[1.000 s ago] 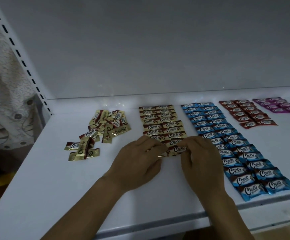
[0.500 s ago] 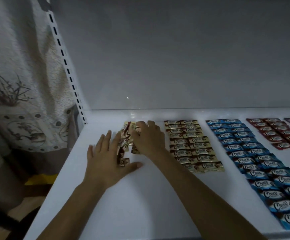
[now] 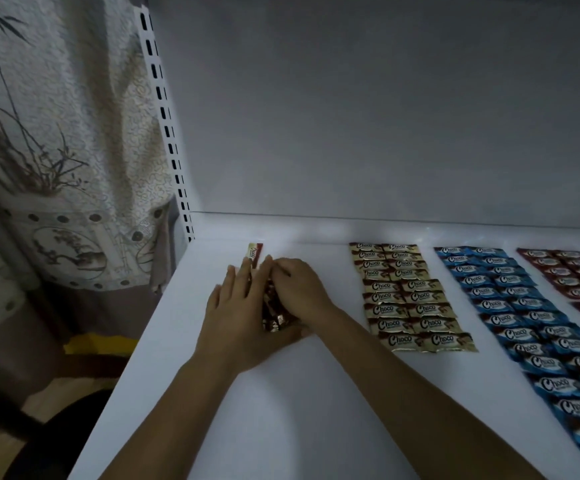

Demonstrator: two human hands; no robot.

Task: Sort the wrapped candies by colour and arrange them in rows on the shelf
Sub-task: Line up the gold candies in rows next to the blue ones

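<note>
Gold-wrapped candies (image 3: 274, 311) lay bunched in a loose heap on the white shelf (image 3: 316, 410), pressed between both hands. The left hand (image 3: 236, 317) lay flat with fingers extended against the heap's left side; the right hand (image 3: 300, 289) curled over its top and right side, fingers closed around the pile. One gold candy (image 3: 254, 252) poked out beyond the fingertips. To the right sat tidy double rows: gold candies (image 3: 410, 299), then blue candies (image 3: 531, 323), then red candies (image 3: 579, 278).
</note>
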